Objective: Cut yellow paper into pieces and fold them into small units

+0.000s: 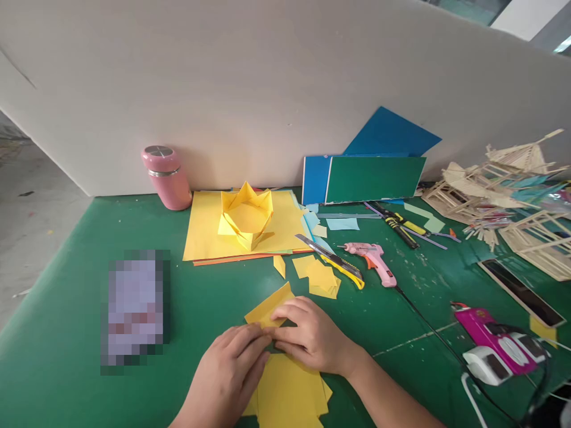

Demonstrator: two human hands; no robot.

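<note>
A small yellow piece of paper (266, 304) lies directly at the fingertips of both hands, above the near part of the green bench (200, 294), with its far corner sticking out beyond the fingers and its near edge covered by them. The left hand (236, 362) reaches it from the near left side, and its grip is narrow: the fingers lie close together, their tips holding the near edge of the paper. The right hand (312, 334) comes in from the right with bent fingers, its grip also narrow and holding the paper; the upper fingers rest on the paper's face, while the thumb sits lower, near the left fingertips. Exactly how each thumb presses is partly hidden. The two grips nearly meet at the paper's near edge. Just below them, flat yellow sheets (289, 395) lie overlapping on the bench. Beyond the hands are small yellow scraps (320, 276), a cutter (332, 260) with its blade out and a pink glue gun (372, 260). Farther back, a pointed yellow paper ring (261, 229) stands on a stack of coloured paper (203, 226), beside a pink flask (169, 183).
</note>
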